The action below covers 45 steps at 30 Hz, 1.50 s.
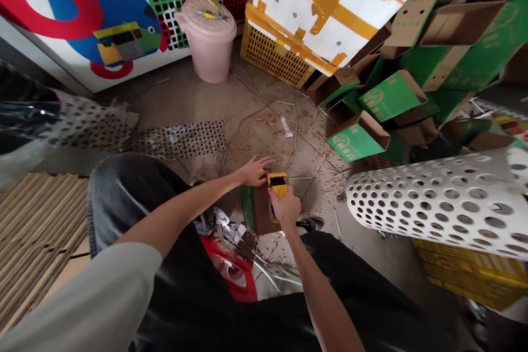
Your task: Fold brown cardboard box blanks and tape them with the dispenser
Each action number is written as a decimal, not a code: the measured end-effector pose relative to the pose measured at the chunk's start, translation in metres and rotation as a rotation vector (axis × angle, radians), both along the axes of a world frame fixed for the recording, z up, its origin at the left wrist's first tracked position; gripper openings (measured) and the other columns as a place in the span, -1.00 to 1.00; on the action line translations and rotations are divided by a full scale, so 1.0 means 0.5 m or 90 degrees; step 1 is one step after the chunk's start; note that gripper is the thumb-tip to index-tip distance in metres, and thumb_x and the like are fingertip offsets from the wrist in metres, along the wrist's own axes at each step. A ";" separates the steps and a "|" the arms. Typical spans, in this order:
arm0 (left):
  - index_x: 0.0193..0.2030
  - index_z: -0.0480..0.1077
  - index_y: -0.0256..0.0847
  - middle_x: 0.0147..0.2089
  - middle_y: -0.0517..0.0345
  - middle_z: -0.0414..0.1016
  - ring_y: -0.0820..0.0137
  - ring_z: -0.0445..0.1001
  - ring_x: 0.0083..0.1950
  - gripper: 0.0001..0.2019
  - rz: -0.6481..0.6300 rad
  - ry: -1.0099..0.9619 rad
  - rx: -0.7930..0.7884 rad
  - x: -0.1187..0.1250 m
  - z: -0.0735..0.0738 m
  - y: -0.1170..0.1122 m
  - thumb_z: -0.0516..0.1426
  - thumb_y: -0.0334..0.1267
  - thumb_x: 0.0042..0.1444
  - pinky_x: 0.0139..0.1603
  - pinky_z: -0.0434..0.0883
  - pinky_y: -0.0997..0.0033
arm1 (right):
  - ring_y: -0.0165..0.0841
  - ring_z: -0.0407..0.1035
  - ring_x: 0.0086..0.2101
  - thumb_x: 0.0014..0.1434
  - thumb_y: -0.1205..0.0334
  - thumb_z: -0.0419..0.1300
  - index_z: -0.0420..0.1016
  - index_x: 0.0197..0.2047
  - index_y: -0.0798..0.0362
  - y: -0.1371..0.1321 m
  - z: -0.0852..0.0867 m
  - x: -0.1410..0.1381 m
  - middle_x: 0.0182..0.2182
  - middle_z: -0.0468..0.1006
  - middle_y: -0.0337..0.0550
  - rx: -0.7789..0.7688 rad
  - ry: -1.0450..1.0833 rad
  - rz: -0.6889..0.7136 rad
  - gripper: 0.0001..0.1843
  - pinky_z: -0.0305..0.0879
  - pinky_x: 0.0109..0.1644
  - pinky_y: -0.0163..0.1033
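My right hand (286, 206) is wrapped round a yellow carton stapler (278, 181), which stands over a small cardboard box (263, 209) between my legs. One side of the box is green; most of it is hidden by the tool and my forearm. My left hand (254, 171) lies at the far edge of the box, just left of the stapler, with its fingers stretched out. It may be touching the box or the tool; I cannot tell.
Green boxes (358, 136) are piled at the right, beside a white perforated tube (429, 198). A pink bin (212, 47) and taped white foam box (309, 5) stand ahead. Flat cardboard sheets (45, 220) are stacked at left. Small brown bits and thin strips litter the floor (256, 126).
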<state>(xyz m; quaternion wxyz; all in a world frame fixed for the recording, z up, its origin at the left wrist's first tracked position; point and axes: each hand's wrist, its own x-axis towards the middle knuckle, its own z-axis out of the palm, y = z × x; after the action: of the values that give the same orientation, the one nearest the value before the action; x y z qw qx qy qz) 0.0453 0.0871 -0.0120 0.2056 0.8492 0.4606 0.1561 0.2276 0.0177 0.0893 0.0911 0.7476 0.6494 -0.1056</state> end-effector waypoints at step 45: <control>0.38 0.29 -0.25 0.55 -0.19 0.06 0.10 -0.07 0.59 -0.47 0.018 0.135 0.034 0.198 -0.002 0.032 -0.17 -0.05 0.45 0.52 0.07 -0.02 | -0.04 0.61 -0.25 0.30 -0.25 0.12 0.30 0.12 0.04 -0.203 0.020 0.136 -0.32 0.64 0.04 -0.165 0.157 -0.051 -0.43 0.38 -0.20 -0.12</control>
<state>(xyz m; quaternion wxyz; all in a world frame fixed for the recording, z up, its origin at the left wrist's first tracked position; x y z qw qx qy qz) 0.1442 0.1030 -0.0132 0.1308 0.8597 0.4873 0.0801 0.2954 -0.0837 0.0994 0.1020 0.7361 0.6065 -0.2827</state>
